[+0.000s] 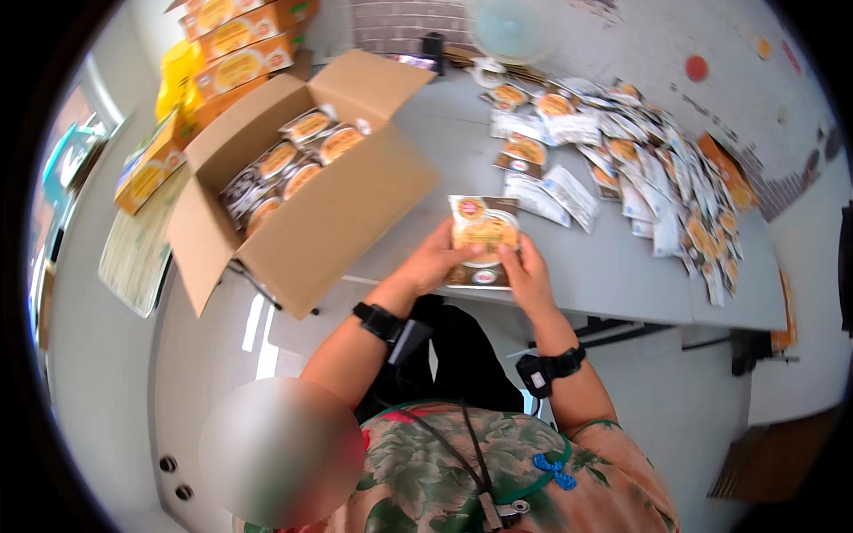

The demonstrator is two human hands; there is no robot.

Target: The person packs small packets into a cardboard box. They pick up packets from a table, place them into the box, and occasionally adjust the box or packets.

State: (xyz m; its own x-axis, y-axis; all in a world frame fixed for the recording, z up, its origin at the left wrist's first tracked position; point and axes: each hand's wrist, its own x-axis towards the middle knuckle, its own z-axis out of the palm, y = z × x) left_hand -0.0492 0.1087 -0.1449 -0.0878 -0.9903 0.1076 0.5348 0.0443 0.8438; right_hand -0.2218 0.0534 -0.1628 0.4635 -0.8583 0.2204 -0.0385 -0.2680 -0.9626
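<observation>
A flat food packet [485, 220] with a round dish pictured on its front is held up at the table's near edge. My left hand [436, 258] grips its left side, the thumb lying over the front. On the packet's right side, my right hand [528, 270] holds it with thumb and fingers. To the left stands an opened cardboard box [333, 220] with several similar packets [276, 160] inside, picture side up. Right of the hands, loose packets [521, 152] lie on the grey table [413, 240], some with their white backs up.
A large heap of packets [656, 180] covers the table's right part. Printed orange cartons [233, 73] are stacked behind the box, beside a yellow bag [178, 76]. A fan [508, 30] and a small black device [432, 50] stand at the back. An orange carton [730, 170] leans behind the heap.
</observation>
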